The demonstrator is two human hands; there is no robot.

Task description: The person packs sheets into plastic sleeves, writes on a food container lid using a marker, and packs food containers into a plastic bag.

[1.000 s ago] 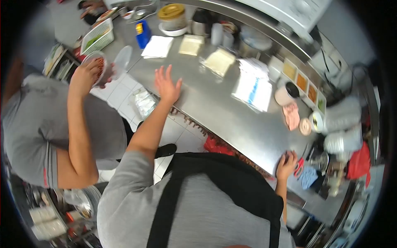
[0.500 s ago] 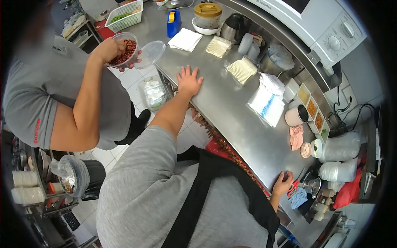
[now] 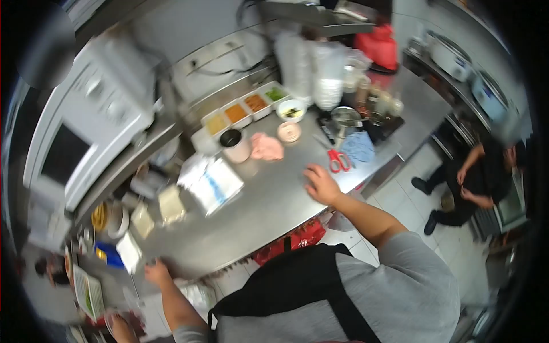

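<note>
My left hand (image 3: 157, 273) rests on the left end of the steel counter (image 3: 260, 208), fingers apart and holding nothing, near a stack of white napkins (image 3: 130, 252). My right hand (image 3: 322, 184) lies on the counter's front edge, its fingers bent but apart and nothing in them. Red-handled scissors (image 3: 338, 161) and a crumpled blue cloth (image 3: 358, 147) are just beyond it to the right. Farther back sit a pink cloth (image 3: 267, 147), a round pink lid (image 3: 289, 132) and a dark-topped pale cup (image 3: 235, 146).
Trays of chopped toppings (image 3: 235, 113) line the wall beside stacked plastic containers (image 3: 327, 77). White plastic bags (image 3: 211, 183) lie mid-counter, below the microwave (image 3: 86, 126). A person in black (image 3: 477, 180) sits at right. A co-worker's hand (image 3: 120, 328) shows at lower left.
My view has swung to the right, bringing the seated person into sight and leaving the co-worker mostly out of frame. Both my hands remain on the counter.
</note>
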